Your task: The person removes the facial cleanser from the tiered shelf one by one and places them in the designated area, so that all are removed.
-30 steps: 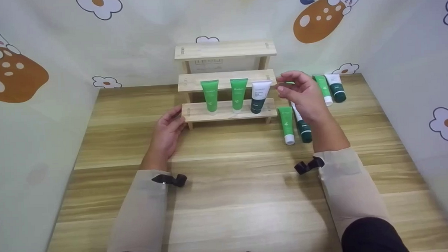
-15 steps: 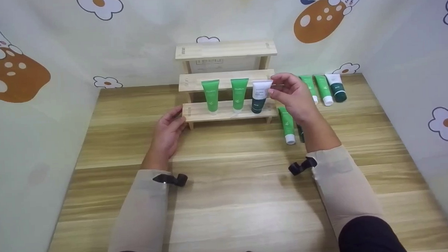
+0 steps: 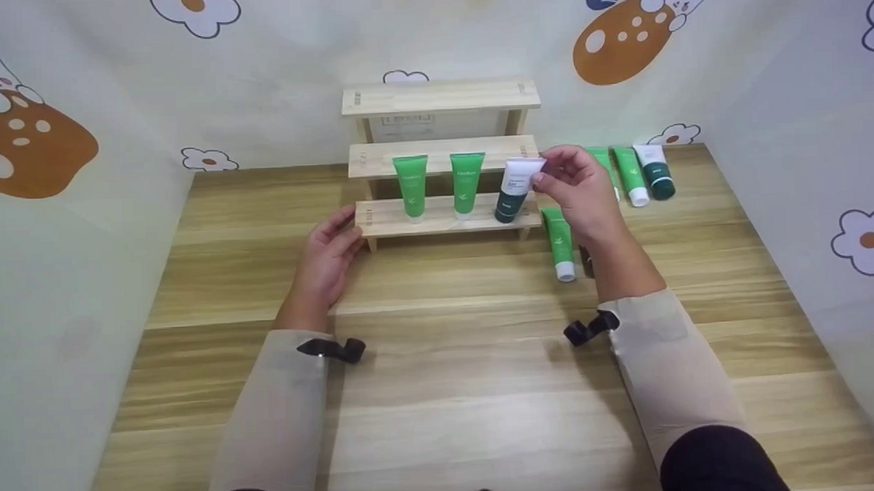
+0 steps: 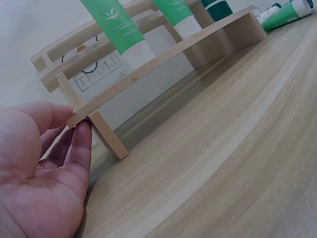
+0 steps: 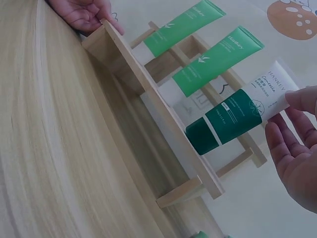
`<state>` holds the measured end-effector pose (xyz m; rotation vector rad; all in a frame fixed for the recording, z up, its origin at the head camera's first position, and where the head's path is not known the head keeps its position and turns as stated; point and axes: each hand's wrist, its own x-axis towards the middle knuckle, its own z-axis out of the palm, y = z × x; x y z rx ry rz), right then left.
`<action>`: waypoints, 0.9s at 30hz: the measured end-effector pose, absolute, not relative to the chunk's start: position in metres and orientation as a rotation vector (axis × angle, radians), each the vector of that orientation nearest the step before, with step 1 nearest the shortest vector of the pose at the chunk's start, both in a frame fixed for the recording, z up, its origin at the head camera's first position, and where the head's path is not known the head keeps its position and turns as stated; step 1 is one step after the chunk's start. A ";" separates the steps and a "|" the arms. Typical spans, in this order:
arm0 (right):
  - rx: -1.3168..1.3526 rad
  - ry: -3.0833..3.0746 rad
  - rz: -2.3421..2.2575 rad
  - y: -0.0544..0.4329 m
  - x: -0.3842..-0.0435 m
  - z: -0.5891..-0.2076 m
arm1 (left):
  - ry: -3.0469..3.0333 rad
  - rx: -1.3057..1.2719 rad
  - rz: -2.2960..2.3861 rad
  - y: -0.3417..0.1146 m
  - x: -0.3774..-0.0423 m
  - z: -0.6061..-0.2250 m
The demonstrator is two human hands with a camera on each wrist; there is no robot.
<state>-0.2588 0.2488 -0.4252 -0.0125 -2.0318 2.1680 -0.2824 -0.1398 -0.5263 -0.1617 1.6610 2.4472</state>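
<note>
A three-step wooden shelf point(image 3: 443, 218) stands near the back wall. On its lowest step two green tubes point(image 3: 411, 188) stand upright on their white caps. To their right is a white and dark green tube point(image 3: 516, 188), cap down on the step and leaning slightly right. My right hand point(image 3: 577, 190) pinches its white upper end between thumb and fingers, as the right wrist view also shows with the tube point(image 5: 242, 114). My left hand point(image 3: 327, 260) grips the left end of the lowest step, thumb above and fingers below the board point(image 4: 99, 101).
Right of the shelf a green tube point(image 3: 559, 245) lies on the wooden table point(image 3: 441, 361). Farther back lie more tubes, among them a green one point(image 3: 631, 175) and a white and dark green one point(image 3: 656, 171). A patterned cloth wall point(image 3: 271, 77) rises behind the shelf.
My right hand has come left to the white and dark green tube and taken hold of its top. The tube has shifted slightly right and now tilts. My left hand stays in place.
</note>
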 end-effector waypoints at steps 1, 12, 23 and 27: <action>-0.006 -2.025 2.166 0.250 -0.258 -0.426 | 1.663 -0.161 2.445 -0.140 -0.283 -0.527; -0.029 -2.033 2.132 0.265 -0.254 -0.425 | 1.665 -0.159 2.450 -0.140 -0.282 -0.526; -0.096 -2.042 2.053 0.290 -0.247 -0.423 | 1.654 -0.144 2.441 -0.141 -0.281 -0.525; -0.102 -1.984 2.082 0.301 -0.244 -0.423 | 1.654 -0.150 2.449 -0.141 -0.281 -0.524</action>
